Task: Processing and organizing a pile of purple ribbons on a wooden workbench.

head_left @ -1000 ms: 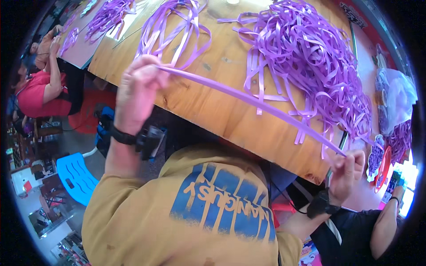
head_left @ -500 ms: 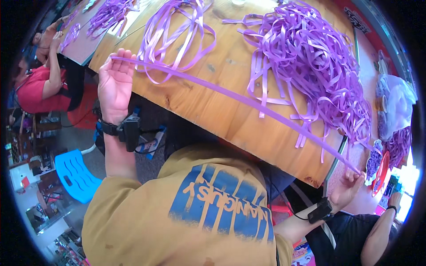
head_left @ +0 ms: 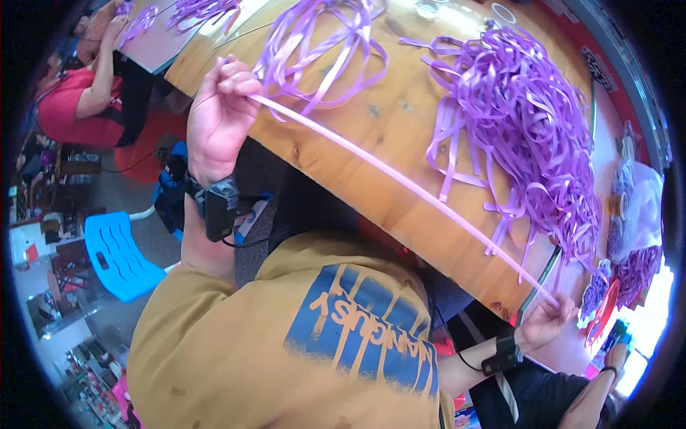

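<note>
A long purple ribbon strip is stretched taut between my two hands along the near edge of a wooden table. My left hand pinches one end at the upper left, fingers curled over it. My right hand grips the other end at the lower right, below the table's edge. A large heap of purple ribbon strips lies on the table at the right. A looser bundle of ribbon lies just beyond my left hand.
A person in a red top sits at the far left by another table with ribbon. A blue plastic stool stands on the floor at left. Another person's arm shows at the lower right, by bags of purple material.
My left hand has moved left and up along the table edge, and my right hand has moved down and right, drawing the strip out longer and tighter.
</note>
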`<state>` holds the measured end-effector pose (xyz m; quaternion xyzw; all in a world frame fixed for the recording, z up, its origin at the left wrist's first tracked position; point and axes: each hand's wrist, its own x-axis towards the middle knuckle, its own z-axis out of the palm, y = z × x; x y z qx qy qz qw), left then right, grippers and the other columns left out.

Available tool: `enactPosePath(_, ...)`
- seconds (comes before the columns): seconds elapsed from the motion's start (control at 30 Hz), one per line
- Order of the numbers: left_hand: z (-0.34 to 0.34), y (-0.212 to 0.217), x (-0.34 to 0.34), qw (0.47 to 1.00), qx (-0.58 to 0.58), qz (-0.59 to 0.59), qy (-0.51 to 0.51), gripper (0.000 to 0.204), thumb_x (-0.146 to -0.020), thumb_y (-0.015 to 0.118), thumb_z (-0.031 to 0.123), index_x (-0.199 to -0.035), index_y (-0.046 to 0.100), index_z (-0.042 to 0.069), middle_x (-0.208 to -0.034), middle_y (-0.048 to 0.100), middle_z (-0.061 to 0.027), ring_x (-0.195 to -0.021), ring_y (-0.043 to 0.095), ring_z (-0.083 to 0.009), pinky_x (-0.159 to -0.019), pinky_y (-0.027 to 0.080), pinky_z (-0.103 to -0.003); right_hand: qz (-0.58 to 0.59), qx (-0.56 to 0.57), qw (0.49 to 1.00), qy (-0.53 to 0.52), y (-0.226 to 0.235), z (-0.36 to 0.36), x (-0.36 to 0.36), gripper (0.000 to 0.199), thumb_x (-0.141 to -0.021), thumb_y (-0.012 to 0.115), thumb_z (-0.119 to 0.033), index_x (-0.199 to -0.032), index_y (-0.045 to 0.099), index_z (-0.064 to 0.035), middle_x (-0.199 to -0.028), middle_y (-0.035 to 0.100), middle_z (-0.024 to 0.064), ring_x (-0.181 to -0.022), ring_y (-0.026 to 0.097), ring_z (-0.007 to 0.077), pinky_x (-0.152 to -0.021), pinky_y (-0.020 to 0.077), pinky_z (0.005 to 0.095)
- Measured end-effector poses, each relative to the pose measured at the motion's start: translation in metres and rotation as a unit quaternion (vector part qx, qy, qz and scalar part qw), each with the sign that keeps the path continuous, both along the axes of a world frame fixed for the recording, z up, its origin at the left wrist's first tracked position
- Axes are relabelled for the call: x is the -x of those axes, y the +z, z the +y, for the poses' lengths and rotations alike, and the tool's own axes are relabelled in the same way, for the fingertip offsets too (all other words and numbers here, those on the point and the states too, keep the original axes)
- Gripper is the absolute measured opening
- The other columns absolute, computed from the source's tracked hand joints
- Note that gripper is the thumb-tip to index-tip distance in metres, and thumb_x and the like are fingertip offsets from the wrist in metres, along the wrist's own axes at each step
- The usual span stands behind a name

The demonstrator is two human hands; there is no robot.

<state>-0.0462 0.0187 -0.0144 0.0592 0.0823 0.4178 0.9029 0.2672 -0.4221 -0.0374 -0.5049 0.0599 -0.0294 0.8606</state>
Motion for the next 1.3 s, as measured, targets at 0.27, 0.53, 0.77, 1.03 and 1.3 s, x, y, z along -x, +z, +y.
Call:
enactPosePath(0.27,0.010,-0.011,0.027,0.995,-0.029,0.090,-0.013,0.011,-0.093,0.044,0.010,-0.092,0.046,-0.001,-0.066,0.037,0.0013,-0.051,0.028,-0.0070,-0.049,0.025,-0.022,0.013,-0.260,0.906,0.333,0.023,-0.002,0.012,0.020,-0.093,0.046,-0.017,-0.077,0.037,-0.0072,-0.062,0.026,-0.0013,-0.052,0.024,0.0092,-0.050,0.0251,0.0233)
enactPosePath(0.53,0.048,-0.038,0.056,0.984,-0.076,0.160,0.010,0.030,-0.093,0.045,0.008,-0.120,0.042,-0.005,-0.075,0.043,-0.0017,-0.059,0.033,-0.0086,-0.055,0.030,-0.022,-0.090,-0.044,0.925,0.367,0.065,0.079,0.076,0.019,-0.090,0.050,-0.015,-0.104,0.049,-0.0017,-0.075,0.039,0.0014,-0.056,0.035,0.0085,-0.052,0.0308,0.0236)
enactPosePath(0.77,0.032,-0.022,0.027,0.981,-0.101,0.163,-0.023,0.034,-0.093,0.042,0.008,-0.125,0.038,-0.005,-0.083,0.046,-0.0045,-0.066,0.035,-0.0108,-0.059,0.032,-0.023,-0.103,-0.004,0.929,0.354,0.069,0.082,0.099,0.023,-0.088,0.053,-0.014,-0.101,0.051,0.0053,-0.071,0.043,0.0014,-0.060,0.039,0.0094,-0.056,0.0328,0.0234)
enactPosePath(1.03,-0.009,-0.001,-0.001,0.975,-0.142,0.170,-0.031,0.031,-0.086,0.053,0.010,-0.116,0.048,0.003,-0.066,0.041,0.0045,-0.055,0.036,-0.0050,-0.053,0.033,-0.021,-0.008,-0.138,0.959,0.249,0.059,0.030,0.078,0.018,-0.089,0.049,-0.011,-0.107,0.048,-0.0068,-0.077,0.044,-0.0033,-0.061,0.041,0.0036,-0.048,0.0320,0.0168)
enactPosePath(1.3,-0.060,0.031,0.008,0.946,-0.295,0.104,-0.082,0.012,-0.085,0.057,0.014,-0.088,0.048,0.006,-0.064,0.048,-0.0008,-0.047,0.039,-0.0076,-0.046,0.030,-0.023,-0.087,-0.146,0.946,0.277,0.042,0.004,0.025,0.013,-0.087,0.052,-0.020,-0.090,0.055,-0.0069,-0.079,0.058,0.0020,-0.071,0.053,0.0135,-0.069,0.0409,0.0255)
